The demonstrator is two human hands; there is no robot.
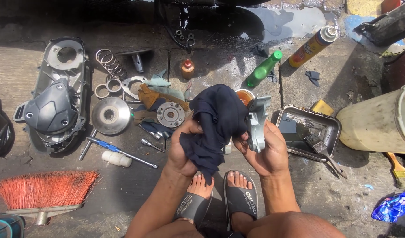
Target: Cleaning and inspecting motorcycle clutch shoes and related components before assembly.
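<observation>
The left hand is clenching a dark navy rag, its fingers bunching the cloth against a grey cast-metal engine part. The right hand is gripping that metal part from below, fingers closed around its lower edge, holding it upright above the person's two feet in black slide sandals. The rag is draping over the left side of the part and hanging down between the hands.

Taking the metal part as landmark: just right of it a shallow metal tray is lying on the concrete floor with a paintbrush resting in it. Beyond the part, a green bottle is lying tilted, and further right a yellow spray can. Left of the part a round clutch plate and a polished pulley disc are sitting among rags, with a coil spring behind them. Far left a grey transmission cover is lying flat. Lower left, a blue-handled T-wrench and an orange-bristled brush are lying near each other
</observation>
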